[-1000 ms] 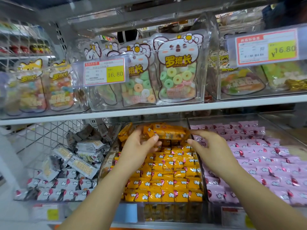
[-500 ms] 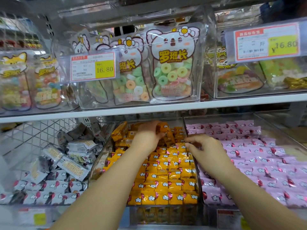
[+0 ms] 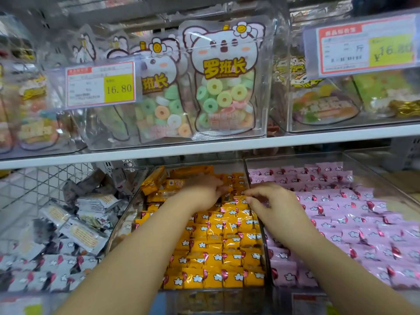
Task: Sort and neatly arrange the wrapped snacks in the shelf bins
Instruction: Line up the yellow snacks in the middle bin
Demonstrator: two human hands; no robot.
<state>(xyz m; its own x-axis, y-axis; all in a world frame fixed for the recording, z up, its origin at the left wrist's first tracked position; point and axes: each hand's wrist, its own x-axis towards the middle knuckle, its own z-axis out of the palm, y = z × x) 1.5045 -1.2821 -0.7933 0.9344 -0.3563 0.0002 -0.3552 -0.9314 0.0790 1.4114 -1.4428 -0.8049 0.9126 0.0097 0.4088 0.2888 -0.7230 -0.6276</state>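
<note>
right hand (image 3: 275,201) has thumb and forefinger closed together on the edge of one of the orange snacks (image 3: 216,251), far end of the rows and just beside the divider wall. left hand (image 3: 202,192) is right next to it with its back to the camera, fingers bent down onto the same far packets. honestly cannot tell if it's gripping one or just resting there, too blurry

both forearms come in from the near side over the middle bin (image 3: 123,221), a clear one. the orange snacks in it lie in tidy rows at the near end, but the far left corner has a jumble of loose packets (image 3: 156,180) lying at angles

the bin to the right holds pink snacks (image 3: 352,223) laid in neat rows. to the left, grey and white snacks (image 3: 56,264) sit in a messy heap by a wire mesh (image 3: 34,185)

above is a white shelf (image 3: 204,148) holding clear bins of ring candy bags (image 3: 223,87), with a price tag (image 3: 101,84) reading 16.80 on the left and another tag (image 3: 366,45) on the right
</note>
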